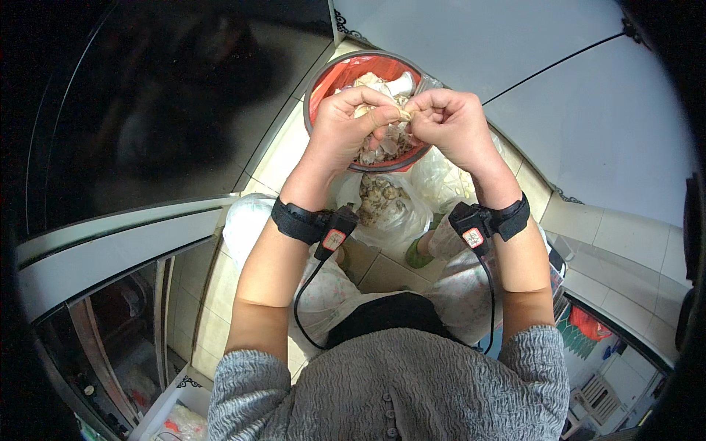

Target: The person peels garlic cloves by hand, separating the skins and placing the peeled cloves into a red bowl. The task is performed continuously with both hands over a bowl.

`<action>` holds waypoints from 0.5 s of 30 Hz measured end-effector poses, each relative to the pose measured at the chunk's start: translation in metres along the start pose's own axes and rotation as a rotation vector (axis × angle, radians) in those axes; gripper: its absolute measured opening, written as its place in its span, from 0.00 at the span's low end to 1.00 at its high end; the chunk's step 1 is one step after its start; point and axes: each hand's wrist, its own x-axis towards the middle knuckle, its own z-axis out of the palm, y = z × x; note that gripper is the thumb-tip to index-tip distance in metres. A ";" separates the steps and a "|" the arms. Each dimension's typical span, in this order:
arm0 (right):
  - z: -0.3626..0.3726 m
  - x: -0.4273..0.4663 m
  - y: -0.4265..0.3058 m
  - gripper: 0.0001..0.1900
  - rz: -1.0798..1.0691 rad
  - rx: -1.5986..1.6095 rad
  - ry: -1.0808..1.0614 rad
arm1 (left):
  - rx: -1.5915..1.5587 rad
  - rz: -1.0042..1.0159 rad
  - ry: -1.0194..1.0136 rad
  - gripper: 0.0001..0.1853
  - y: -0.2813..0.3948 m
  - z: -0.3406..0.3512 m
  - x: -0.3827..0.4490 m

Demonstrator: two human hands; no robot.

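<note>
Above a round waste bin [306, 113] lined with a red plastic bag, both hands meet at their fingertips. My left hand [347, 124] pinches a small pale garlic clove [405, 116] between thumb and forefinger. My right hand [455, 124] grips the other side of it with thumb and forefinger. Papery skins and scraps [389, 146] fill much of the bin below the hands. Nearer to me, a white plastic bag [411, 218] holds brownish, dirty pieces [381, 198], too unclear to name. Partly behind my right forearm, a second translucent bag [441, 173] contains pale pieces.
A glossy black panel [182, 110] rises on the left, pale grey panels [595, 121] on the right. My legs [463, 281] flank the bags on the tiled floor [380, 273]. Cabled black devices [336, 231] are strapped to both wrists. A white container [171, 413] stands at lower left.
</note>
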 end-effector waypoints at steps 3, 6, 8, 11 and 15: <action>0.001 0.002 0.002 0.05 -0.003 0.079 0.008 | -0.062 -0.014 0.009 0.04 0.000 0.001 0.000; -0.001 0.004 0.002 0.04 0.066 0.112 0.014 | -0.106 -0.012 0.052 0.05 0.000 0.006 0.001; 0.000 0.007 0.003 0.04 0.077 0.153 0.027 | -0.088 0.029 0.092 0.06 0.000 0.009 0.002; 0.002 0.008 0.004 0.04 0.090 0.186 0.044 | 0.062 0.186 0.153 0.09 0.000 0.013 0.001; 0.004 0.009 0.006 0.04 0.112 0.217 0.093 | 0.165 0.131 0.155 0.10 0.000 0.017 -0.001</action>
